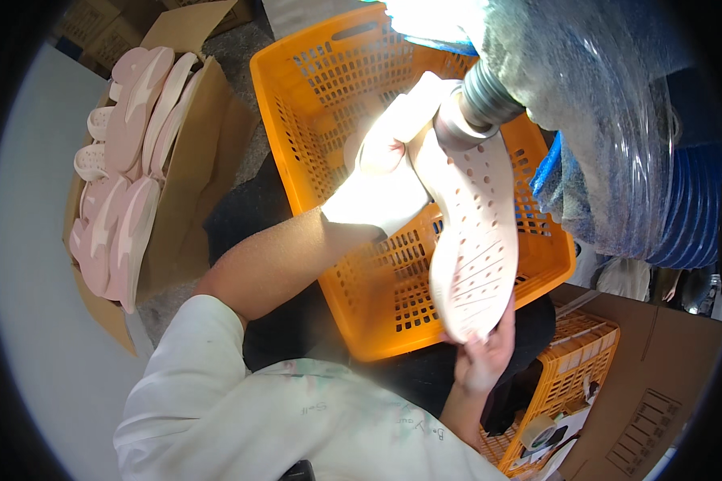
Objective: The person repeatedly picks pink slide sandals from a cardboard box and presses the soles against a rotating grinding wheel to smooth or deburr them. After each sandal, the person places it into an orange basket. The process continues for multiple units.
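Note:
A pale pink foam slipper (477, 228) with many small holes and fine grooves in its footbed is held lengthwise above an orange crate (353, 349). My left hand (385, 156) is closed on the slipper's far part, partly washed out by bright light. My right hand (488, 357) pinches the near end, thumb on top and fingers beneath. A ribbed metal nozzle (489, 94) comes down over the slipper's far part; its round rim overlaps the slipper, and I cannot tell whether they touch.
At left an open cardboard box (192, 192) holds several pink slippers (136, 112). Clear plastic wrap (610, 104) and a blue ribbed hose (690, 208) hang at upper right. A second orange crate (573, 369) with a tape roll (537, 433) and a cardboard carton (658, 353) stand at lower right.

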`<state>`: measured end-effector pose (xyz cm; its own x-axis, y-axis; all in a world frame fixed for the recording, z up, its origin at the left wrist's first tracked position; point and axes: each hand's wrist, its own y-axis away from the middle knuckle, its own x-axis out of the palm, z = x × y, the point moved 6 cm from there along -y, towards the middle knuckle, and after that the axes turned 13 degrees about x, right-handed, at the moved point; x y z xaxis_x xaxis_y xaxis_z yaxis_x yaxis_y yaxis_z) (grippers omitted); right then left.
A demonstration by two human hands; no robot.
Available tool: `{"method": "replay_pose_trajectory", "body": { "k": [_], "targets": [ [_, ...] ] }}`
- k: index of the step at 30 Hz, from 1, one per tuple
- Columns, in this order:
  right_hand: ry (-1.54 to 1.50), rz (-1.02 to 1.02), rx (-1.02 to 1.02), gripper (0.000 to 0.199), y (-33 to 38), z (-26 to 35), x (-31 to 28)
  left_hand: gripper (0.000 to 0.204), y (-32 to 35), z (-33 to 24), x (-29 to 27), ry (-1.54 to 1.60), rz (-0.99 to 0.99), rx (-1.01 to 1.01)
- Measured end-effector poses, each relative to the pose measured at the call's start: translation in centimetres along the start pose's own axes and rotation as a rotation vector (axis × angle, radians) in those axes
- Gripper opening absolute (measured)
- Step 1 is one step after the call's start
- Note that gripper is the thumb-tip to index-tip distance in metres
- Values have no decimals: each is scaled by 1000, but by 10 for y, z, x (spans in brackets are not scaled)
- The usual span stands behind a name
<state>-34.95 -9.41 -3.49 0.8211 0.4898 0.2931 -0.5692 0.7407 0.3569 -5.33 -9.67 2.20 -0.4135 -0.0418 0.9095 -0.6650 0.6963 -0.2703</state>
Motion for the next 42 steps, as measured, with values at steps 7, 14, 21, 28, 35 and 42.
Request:
{"method": "replay_pose_trajectory", "body": {
  "k": [7, 14, 21, 28, 35, 42],
  "targets": [
    [-20, 101, 149, 94, 15, 19, 74, 33, 0, 7, 5, -53, -7, -13],
    [-120, 182, 96, 92, -45, 52, 106, 29, -9, -9, -7, -168, -53, 51],
    [-169, 331, 35, 62, -102, 72, 115, 26, -35, -19, -18, -446, -168, 176],
    [-245, 496, 19, 67, -153, 67, 125, 22, -52, -35, -39, -685, -275, 235],
    [-236, 485, -26, 43, -167, 60, 137, 19, -55, -52, -48, -733, -432, 227],
    [-197, 299, -34, 43, -160, 55, 138, 23, -55, -38, -95, -684, -367, 179]
  ]
}}
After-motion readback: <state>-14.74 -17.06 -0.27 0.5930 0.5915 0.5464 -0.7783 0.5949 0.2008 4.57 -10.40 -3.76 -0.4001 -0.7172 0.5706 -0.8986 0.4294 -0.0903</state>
